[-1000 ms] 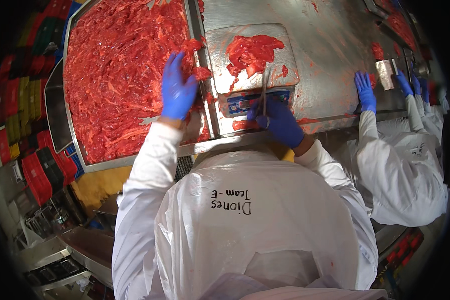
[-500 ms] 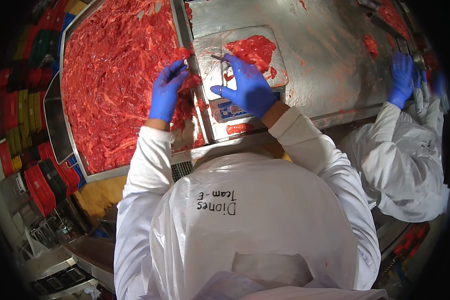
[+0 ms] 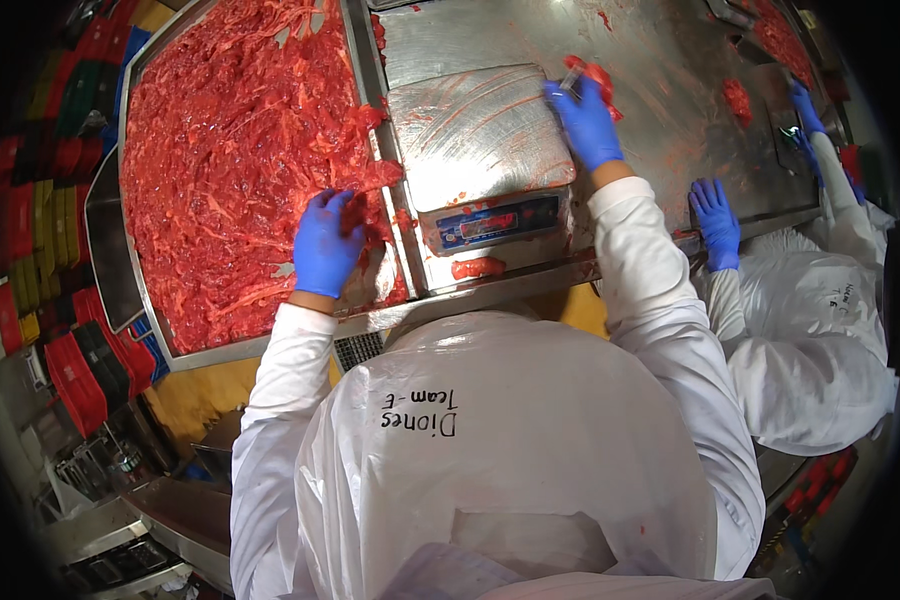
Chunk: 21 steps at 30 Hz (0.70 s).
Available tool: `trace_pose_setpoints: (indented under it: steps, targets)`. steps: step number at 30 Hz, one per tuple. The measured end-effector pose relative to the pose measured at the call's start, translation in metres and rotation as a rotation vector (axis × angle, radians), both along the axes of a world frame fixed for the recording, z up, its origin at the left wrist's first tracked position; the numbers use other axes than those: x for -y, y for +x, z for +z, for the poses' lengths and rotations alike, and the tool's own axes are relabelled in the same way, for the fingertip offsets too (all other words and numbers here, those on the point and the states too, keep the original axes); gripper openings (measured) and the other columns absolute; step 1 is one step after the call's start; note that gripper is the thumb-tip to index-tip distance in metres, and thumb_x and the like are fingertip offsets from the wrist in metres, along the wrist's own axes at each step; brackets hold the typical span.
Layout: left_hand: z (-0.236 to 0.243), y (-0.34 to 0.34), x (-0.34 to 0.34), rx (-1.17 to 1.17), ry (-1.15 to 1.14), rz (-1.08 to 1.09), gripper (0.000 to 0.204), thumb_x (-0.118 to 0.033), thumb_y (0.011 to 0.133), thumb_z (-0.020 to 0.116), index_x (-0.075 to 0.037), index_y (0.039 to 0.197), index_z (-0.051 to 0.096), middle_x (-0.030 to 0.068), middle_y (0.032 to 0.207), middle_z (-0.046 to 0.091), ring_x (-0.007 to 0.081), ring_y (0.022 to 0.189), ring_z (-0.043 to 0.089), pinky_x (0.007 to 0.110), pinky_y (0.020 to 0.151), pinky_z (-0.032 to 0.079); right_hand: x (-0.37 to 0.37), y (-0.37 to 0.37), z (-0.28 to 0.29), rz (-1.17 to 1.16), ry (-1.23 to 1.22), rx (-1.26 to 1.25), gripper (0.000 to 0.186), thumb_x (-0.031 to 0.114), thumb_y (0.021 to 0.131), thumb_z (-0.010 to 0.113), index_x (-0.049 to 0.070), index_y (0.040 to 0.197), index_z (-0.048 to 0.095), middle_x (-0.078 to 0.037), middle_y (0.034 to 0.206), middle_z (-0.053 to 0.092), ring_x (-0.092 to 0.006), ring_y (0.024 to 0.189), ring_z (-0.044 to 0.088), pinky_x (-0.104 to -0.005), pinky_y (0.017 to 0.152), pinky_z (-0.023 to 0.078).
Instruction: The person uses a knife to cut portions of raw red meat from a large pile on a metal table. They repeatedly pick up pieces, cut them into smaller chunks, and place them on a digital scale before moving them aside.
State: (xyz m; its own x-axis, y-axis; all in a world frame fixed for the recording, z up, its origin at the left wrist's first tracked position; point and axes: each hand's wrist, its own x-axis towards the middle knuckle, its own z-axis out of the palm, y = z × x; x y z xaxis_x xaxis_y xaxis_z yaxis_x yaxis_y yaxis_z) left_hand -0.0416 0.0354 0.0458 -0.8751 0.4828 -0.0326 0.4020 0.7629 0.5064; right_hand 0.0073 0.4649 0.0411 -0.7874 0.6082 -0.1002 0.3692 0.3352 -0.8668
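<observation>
My left hand (image 3: 327, 245), in a blue glove, is over the right part of a large steel bin (image 3: 140, 205) heaped with red meat trimmings (image 3: 240, 170). Its thumb stands apart from slightly bent fingers, and I see nothing held in it. Past the upper right corner of a flat-topped steel scale (image 3: 480, 130), my right hand (image 3: 587, 125) is closed on a short, shiny blade-like tool (image 3: 570, 78), mostly hidden by the glove. A piece of red meat (image 3: 600, 75) lies against that hand's fingertips. Thin red smears streak the scale's plate.
A steel table (image 3: 670, 130) with a raised front edge carries the scale. Small meat scraps (image 3: 478, 267) lie before the scale, and another piece (image 3: 737, 102) lies farther right. At the right, a co-worker's gloved hand (image 3: 715, 222) rests near the table edge. Stacked coloured crates (image 3: 75, 375) stand left.
The meat has left the scale's plate and now lies on the table to its right. My right hand has moved right with it. My left hand has come nearer to me over the bin.
</observation>
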Motion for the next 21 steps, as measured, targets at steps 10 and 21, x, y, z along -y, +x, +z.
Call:
trace_pose_setpoints:
  steps: [10,21]
  targets:
    - [0.022,-0.039,0.014,0.284,0.081,-0.129,0.014,-0.011,0.079,0.073,-0.003,0.089,0.066,0.0214,0.086,0.068,0.0413,0.081,0.068,0.045,0.070,0.053,0.046,0.154,-0.043,-0.031,-0.048,0.124,0.066,0.038,0.091,0.075,0.001,0.140,0.051,-0.024,0.128,0.067,-0.0377,0.119,0.066,-0.0407,0.099,0.051]
    - [0.109,-0.036,-0.119,0.932,0.614,-0.193,0.039,-0.002,0.082,0.075,-0.002,0.120,0.064,0.0105,0.102,0.068,0.0224,0.085,0.070,0.034,0.077,0.056,0.081,0.180,-0.016,0.140,0.241,0.150,0.055,0.035,0.086,0.080,0.009,0.131,0.060,-0.014,0.120,0.071,-0.0338,0.108,0.070,-0.0407,0.089,0.055]
